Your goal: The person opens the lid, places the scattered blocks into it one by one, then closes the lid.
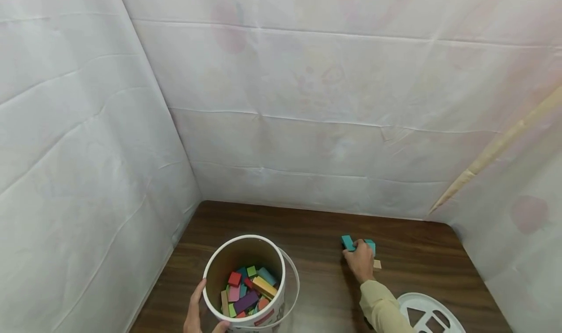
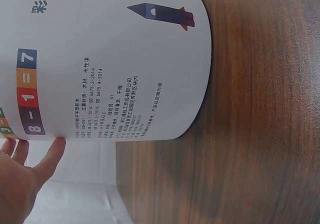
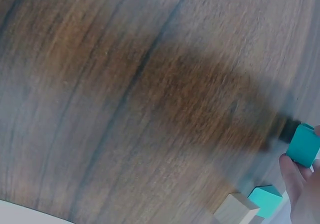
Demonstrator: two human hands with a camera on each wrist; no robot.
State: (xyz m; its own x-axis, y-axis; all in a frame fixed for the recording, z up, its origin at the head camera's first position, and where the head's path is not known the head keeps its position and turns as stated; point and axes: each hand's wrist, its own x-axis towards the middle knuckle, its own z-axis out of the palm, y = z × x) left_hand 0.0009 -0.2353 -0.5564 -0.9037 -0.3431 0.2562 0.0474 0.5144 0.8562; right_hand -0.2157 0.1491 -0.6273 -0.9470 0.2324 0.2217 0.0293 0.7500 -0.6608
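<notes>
My right hand (image 1: pixel 361 261) pinches a teal block (image 3: pixel 304 145) at the right of the table, its fingertips on the block's sides. Close beside that hand lie a second teal block (image 3: pixel 265 200) and a plain wooden block (image 3: pixel 236 209). On the left stands a white bucket (image 1: pixel 282 279) with printed sides, holding many coloured blocks (image 1: pixel 246 301). My left hand (image 1: pixel 195 309) rests against the bucket's near left side, fingers spread, fingertips touching the outer wall and rim. In the left wrist view, fingers (image 2: pixel 48 163) of that hand touch the printed wall.
A white lid (image 1: pixel 414 301) with shaped holes lies at the near right of the brown wooden table (image 1: pixel 316 284). The bucket's clear handle (image 1: pixel 297 284) hangs on its right side. White sheets (image 1: pixel 307 142) wall in the table's back and sides.
</notes>
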